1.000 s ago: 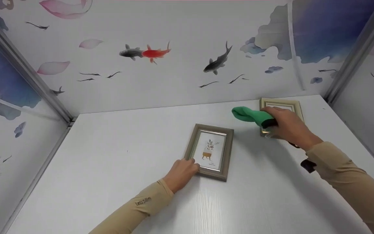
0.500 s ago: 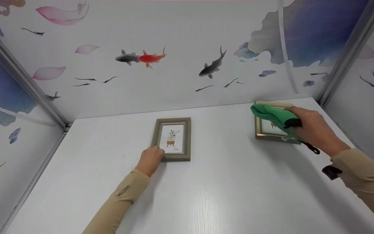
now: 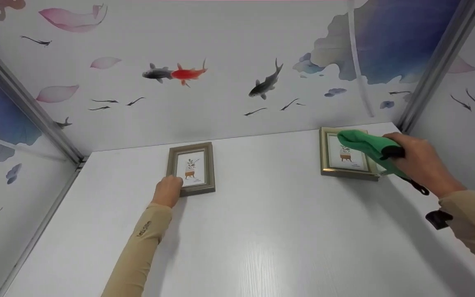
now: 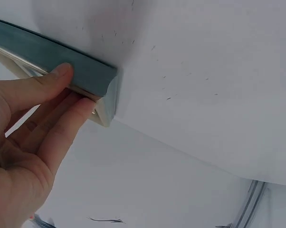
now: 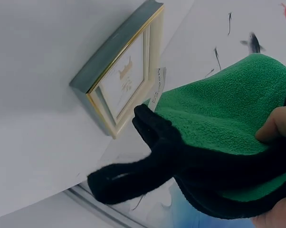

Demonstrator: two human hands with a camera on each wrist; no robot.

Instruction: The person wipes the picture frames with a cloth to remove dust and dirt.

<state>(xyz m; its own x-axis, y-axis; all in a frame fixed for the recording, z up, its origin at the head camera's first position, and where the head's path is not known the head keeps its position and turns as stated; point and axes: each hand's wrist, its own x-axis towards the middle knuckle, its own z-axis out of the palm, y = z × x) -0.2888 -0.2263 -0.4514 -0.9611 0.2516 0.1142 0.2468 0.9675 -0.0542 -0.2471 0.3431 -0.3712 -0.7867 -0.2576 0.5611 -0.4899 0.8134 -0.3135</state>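
Well left of the gold frame on the worktop, the left hand pinches the brown frame by its near left corner. Just right of the gold frame, the right hand grips a green cloth, which partly hides it.
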